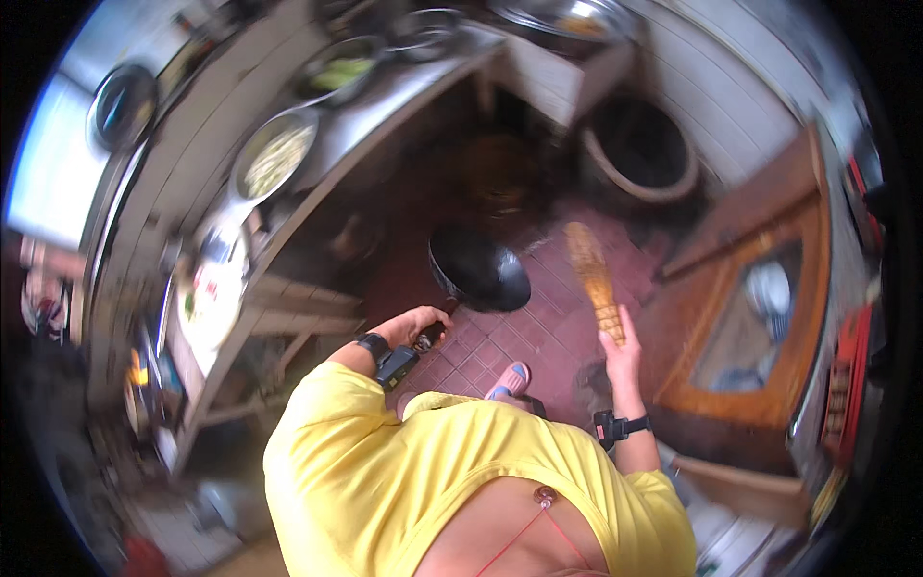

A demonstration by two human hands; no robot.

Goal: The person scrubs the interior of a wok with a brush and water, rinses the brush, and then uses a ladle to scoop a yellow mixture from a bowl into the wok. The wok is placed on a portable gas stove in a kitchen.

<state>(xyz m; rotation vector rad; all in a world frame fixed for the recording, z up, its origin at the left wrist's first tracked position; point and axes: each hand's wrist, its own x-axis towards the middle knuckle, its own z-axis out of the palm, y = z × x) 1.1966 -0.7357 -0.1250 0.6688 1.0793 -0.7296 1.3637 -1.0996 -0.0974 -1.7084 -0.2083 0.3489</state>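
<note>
My left hand is closed around the dark handle of a black wok. The wok hangs tilted above the red tiled floor, and its bowl points away from me. On the other side, my right hand grips the bound lower end of a bamboo wok brush. The brush's splayed end points forward and up, a short way right of the wok and apart from it. Straps with dark devices are on both wrists.
Along the left runs a worktop with a bowl of pale cut food and a bowl of green vegetables. A large dark vat stands ahead right. To the right is a wooden cabinet with dishes behind its pane.
</note>
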